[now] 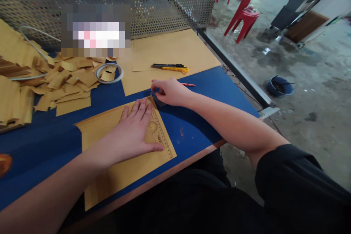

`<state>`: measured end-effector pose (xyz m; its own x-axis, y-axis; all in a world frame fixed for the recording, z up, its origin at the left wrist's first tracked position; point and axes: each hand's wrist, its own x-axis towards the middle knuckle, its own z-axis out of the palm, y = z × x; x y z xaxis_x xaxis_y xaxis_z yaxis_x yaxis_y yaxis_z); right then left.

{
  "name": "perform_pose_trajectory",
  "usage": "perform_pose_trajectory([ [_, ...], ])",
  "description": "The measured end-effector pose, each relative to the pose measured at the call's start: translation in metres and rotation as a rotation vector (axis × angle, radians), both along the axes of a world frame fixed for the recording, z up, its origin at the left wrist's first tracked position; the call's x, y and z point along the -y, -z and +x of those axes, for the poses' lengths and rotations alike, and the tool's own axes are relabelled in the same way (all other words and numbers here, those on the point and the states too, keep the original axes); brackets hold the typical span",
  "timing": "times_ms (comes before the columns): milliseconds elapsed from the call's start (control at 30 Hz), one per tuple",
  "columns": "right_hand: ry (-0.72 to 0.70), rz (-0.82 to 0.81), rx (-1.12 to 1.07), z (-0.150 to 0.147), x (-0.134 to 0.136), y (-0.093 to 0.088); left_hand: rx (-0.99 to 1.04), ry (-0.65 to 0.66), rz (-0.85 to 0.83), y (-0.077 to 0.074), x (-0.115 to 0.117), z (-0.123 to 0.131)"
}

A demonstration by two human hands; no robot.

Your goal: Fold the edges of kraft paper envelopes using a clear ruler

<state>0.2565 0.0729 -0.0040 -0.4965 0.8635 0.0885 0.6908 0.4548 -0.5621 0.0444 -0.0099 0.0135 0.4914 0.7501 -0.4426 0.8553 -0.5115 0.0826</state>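
My left hand (pixel 134 128) lies flat with its fingers spread, pressing a clear ruler (pixel 164 140) with a protractor cut-out onto a sheet of brown paper (pixel 104 186). The ruler runs along the sheet's right edge. At the far right corner of the sheet, the fingers of my right hand (pixel 171 93) are closed in a pinch on a small, thin dark piece (pixel 160 101), mostly hidden by the fingers. A red pen (pixel 189 85) lies just behind this hand. Farther back, a yellow and black utility knife (pixel 175 68) rests on a larger brown sheet (pixel 175 47).
Many cut brown paper pieces (pixel 68 87) are heaped at the left, with a roll of tape (pixel 120 75) beside them. A perforated metal panel (pixel 170 0) closes off the back of the blue table (pixel 197 124). Red chairs (pixel 244 14) and a blue basin (pixel 279 87) stand beyond.
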Motion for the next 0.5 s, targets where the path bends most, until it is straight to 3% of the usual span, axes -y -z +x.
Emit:
perform_pose_trajectory([
  [500, 0.013, -0.010, 0.046, -0.0006, 0.0009, -0.0030, -0.124, 0.006, -0.008, -0.0019, -0.0003, 0.0028],
])
